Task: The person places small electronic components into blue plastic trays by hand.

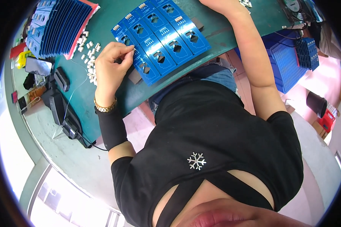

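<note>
In the head view, the blue circuit-board panel (167,50) lies on the green table (224,39), with its lowest corner close to the table edge on your side, so I judge that a push toward your body could make it slide over this edge. A dark strip (135,77) shows out from under the panel, and if it is the support, pressing hard on one corner may rock the whole panel. The loose white connectors (90,44) are spread just beside your left wrist, and a wide sweep of this wrist, with its gold bracelet (105,107), might scatter them or catch the thin pale wire near them. Strong reflection on the panel also could hide a connector which sits badly. As for position, the panel is between your two arms, on the right side of your left hand (113,60), whose fingertips come at its left edge. There your thumb and index finger are brought together; I cannot tell whether they pinch a small piece or only each other. Your right hand (215,3) is well apart from the panel, at the upper border, near the second group of white pieces (246,3); its fingers are cut off by the border, therefore I cannot tell whether it grasps something.
</note>
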